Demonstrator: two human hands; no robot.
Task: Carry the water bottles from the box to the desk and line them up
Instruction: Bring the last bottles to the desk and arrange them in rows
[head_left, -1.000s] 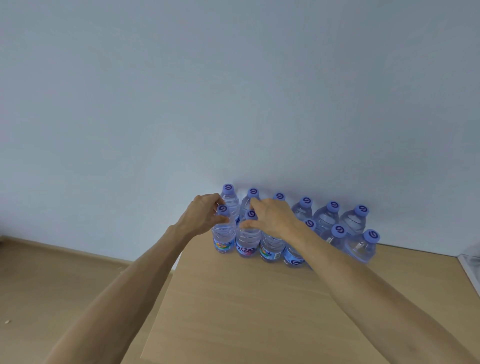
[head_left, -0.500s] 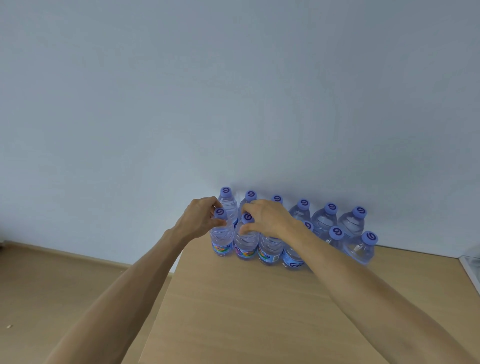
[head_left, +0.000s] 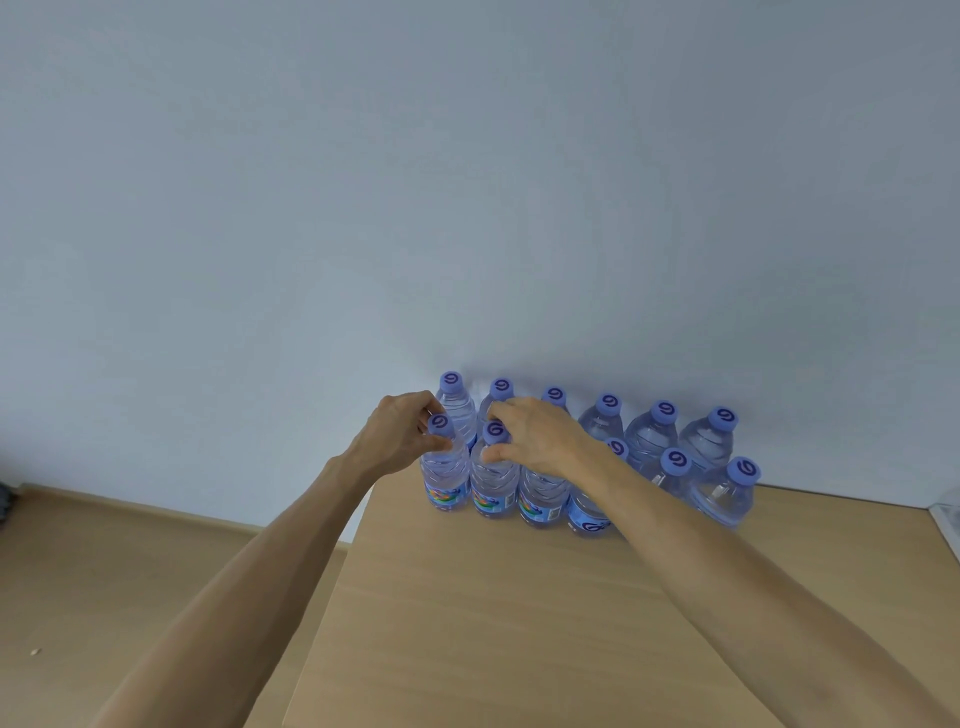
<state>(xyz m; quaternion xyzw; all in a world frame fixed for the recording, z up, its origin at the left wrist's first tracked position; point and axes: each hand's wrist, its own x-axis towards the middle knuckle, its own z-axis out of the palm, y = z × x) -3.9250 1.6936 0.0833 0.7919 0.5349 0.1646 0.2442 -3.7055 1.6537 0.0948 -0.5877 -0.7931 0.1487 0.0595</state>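
Several clear water bottles with blue caps stand in two rows on the wooden desk (head_left: 519, 623), against the wall. My left hand (head_left: 400, 434) pinches the neck of the front row's leftmost bottle (head_left: 447, 480), just below its cap. Beside it, my right hand (head_left: 540, 439) grips the neck of the second front bottle (head_left: 491, 483). Both bottles stand upright on the desk top. My right forearm hides parts of the third and fourth front bottles. The box is out of view.
The back row of bottles (head_left: 652, 431) touches the pale wall (head_left: 467, 182). The desk's left edge (head_left: 332, 597) drops to a wooden floor (head_left: 130, 571). A white object (head_left: 948, 519) shows at the right edge.
Both hands stay on the two left front bottles. The bottles and hands have shifted only slightly against the rows.
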